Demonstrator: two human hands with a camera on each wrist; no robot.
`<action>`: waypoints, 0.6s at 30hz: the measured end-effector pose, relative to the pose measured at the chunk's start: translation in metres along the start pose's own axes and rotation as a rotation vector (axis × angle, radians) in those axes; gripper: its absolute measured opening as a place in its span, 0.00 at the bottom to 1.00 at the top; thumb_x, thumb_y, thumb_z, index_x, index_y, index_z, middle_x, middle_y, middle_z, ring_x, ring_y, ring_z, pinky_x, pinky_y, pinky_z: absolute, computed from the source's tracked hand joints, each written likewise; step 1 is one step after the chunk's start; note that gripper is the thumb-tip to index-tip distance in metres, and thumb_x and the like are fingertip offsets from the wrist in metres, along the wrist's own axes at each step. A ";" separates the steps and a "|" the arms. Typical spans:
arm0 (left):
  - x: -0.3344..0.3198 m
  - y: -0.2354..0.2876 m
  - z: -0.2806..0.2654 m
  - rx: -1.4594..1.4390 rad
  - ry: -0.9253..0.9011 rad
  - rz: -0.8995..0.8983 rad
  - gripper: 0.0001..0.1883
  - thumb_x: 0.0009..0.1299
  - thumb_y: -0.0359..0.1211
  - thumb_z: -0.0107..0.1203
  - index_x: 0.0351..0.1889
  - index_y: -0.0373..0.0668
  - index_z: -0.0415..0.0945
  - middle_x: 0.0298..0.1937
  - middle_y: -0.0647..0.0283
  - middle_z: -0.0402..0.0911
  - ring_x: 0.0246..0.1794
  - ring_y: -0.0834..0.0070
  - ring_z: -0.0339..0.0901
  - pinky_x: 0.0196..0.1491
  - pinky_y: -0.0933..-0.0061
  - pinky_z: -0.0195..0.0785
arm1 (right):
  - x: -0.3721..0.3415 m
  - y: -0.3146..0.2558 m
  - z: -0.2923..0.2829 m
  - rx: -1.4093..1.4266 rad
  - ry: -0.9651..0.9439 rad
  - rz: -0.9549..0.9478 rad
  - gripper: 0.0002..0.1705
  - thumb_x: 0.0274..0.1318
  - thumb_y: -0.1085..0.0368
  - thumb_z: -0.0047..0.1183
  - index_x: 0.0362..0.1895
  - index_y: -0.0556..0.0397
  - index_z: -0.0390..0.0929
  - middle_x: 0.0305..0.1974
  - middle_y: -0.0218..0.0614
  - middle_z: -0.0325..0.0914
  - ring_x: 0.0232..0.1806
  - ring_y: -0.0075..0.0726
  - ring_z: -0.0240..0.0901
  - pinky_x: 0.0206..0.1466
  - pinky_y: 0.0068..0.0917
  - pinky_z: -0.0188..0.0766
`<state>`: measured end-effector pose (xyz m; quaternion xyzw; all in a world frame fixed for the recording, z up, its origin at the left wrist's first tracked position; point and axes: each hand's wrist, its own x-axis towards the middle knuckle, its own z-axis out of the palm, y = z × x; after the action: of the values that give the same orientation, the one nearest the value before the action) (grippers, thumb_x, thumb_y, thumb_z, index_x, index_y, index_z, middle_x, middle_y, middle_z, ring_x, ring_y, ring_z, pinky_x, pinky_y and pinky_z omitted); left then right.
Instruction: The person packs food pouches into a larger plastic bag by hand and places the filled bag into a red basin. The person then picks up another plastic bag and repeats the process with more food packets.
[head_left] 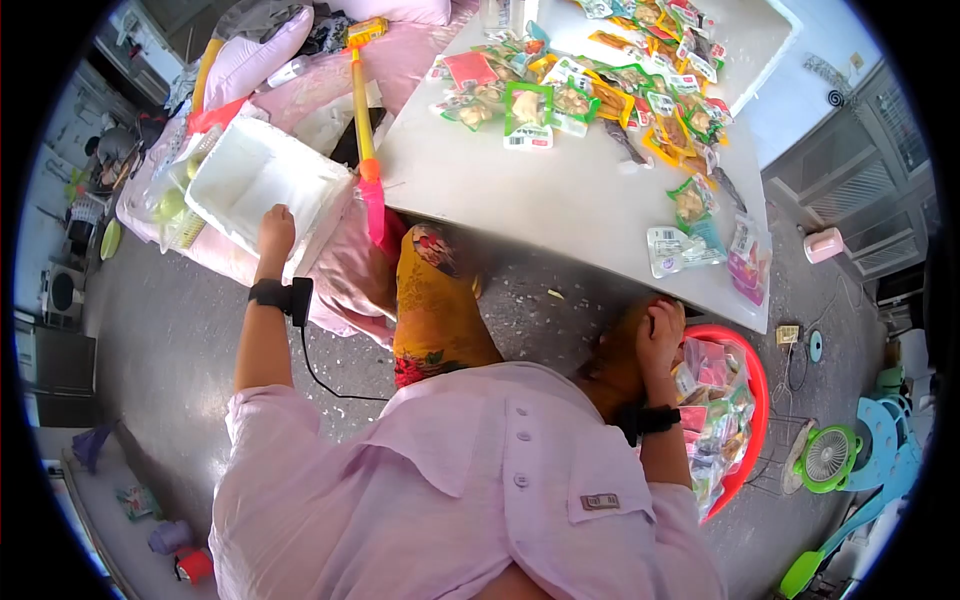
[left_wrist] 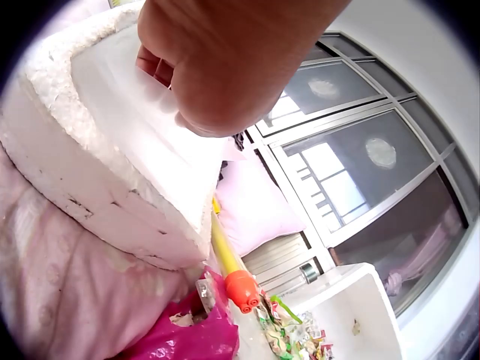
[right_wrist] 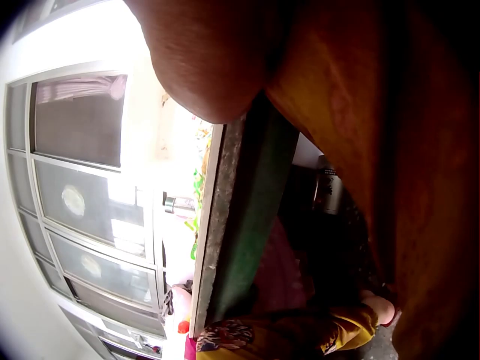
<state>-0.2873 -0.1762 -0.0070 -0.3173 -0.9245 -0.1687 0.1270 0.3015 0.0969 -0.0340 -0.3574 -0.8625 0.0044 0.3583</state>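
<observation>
My left hand (head_left: 277, 232) is over the near side of a white foam box (head_left: 240, 185), its fingers loosely bent above the bare inside. In the left wrist view the fingers (left_wrist: 155, 66) point down toward the box's white interior, the tips washed out by glare. Nothing shows in this hand. The right hand (head_left: 660, 338) rests on my right knee beside the table's front edge, fingers relaxed, holding nothing visible. In the right wrist view only the shaded heel of that hand (right_wrist: 214, 60) shows against the trouser leg; its fingers are hidden.
Many small food packets (head_left: 575, 95) lie on the white table (head_left: 520, 190). A red basin (head_left: 765, 400) of packets stands on the floor at my right. The foam box sits on a pink-covered bed (head_left: 340, 275), near a yellow-handled toy (head_left: 361, 110) and a pink bag (head_left: 374, 210).
</observation>
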 end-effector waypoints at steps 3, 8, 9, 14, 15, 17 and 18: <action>-0.004 0.032 -0.030 -0.064 0.008 -0.055 0.13 0.61 0.36 0.37 0.30 0.36 0.69 0.31 0.46 0.72 0.35 0.50 0.68 0.37 0.57 0.60 | 0.000 0.000 -0.002 0.029 0.016 0.016 0.10 0.34 0.72 0.48 0.28 0.53 0.69 0.36 0.41 0.68 0.42 0.49 0.62 0.53 0.46 0.53; -0.001 0.060 -0.053 -0.219 0.065 0.080 0.13 0.63 0.35 0.38 0.29 0.33 0.68 0.29 0.51 0.71 0.33 0.57 0.69 0.38 0.67 0.60 | 0.007 -0.006 -0.010 0.131 0.081 0.062 0.10 0.36 0.74 0.48 0.29 0.54 0.69 0.35 0.41 0.69 0.40 0.49 0.63 0.51 0.42 0.56; -0.003 0.074 -0.059 -0.393 0.024 0.082 0.12 0.63 0.34 0.39 0.29 0.34 0.68 0.28 0.54 0.70 0.32 0.62 0.68 0.37 0.69 0.59 | 0.012 -0.010 -0.014 0.162 0.086 0.079 0.10 0.37 0.74 0.48 0.30 0.54 0.69 0.35 0.41 0.69 0.39 0.48 0.63 0.49 0.40 0.58; -0.033 0.187 -0.085 -1.141 -0.447 0.080 0.06 0.63 0.31 0.44 0.30 0.39 0.68 0.24 0.71 0.65 0.29 0.85 0.62 0.34 0.84 0.56 | 0.052 -0.057 -0.037 0.517 -0.099 0.335 0.10 0.43 0.73 0.49 0.34 0.57 0.68 0.35 0.38 0.69 0.38 0.34 0.67 0.40 0.27 0.64; -0.042 0.210 -0.087 -1.237 -0.555 0.090 0.06 0.64 0.32 0.45 0.29 0.40 0.68 0.24 0.72 0.65 0.29 0.87 0.61 0.33 0.86 0.56 | 0.058 -0.066 -0.036 0.626 -0.173 0.442 0.11 0.44 0.72 0.50 0.35 0.57 0.67 0.35 0.37 0.69 0.38 0.30 0.67 0.38 0.24 0.64; -0.054 0.242 -0.086 -1.326 -0.734 0.072 0.05 0.64 0.31 0.45 0.30 0.41 0.68 0.27 0.72 0.68 0.31 0.88 0.63 0.34 0.86 0.58 | 0.061 -0.070 -0.011 0.926 -0.193 0.458 0.13 0.46 0.69 0.49 0.38 0.57 0.66 0.36 0.35 0.69 0.39 0.27 0.66 0.39 0.24 0.64; -0.063 0.265 -0.095 -1.503 -0.863 0.071 0.04 0.64 0.31 0.44 0.30 0.40 0.67 0.29 0.69 0.70 0.32 0.85 0.65 0.36 0.83 0.61 | 0.063 -0.074 -0.002 1.075 -0.204 0.462 0.14 0.47 0.67 0.49 0.40 0.56 0.66 0.37 0.33 0.69 0.40 0.26 0.66 0.40 0.24 0.64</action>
<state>-0.0605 -0.0511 0.1190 -0.3822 -0.5249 -0.5955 -0.4731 0.2266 0.0806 0.0259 -0.3018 -0.6693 0.5528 0.3942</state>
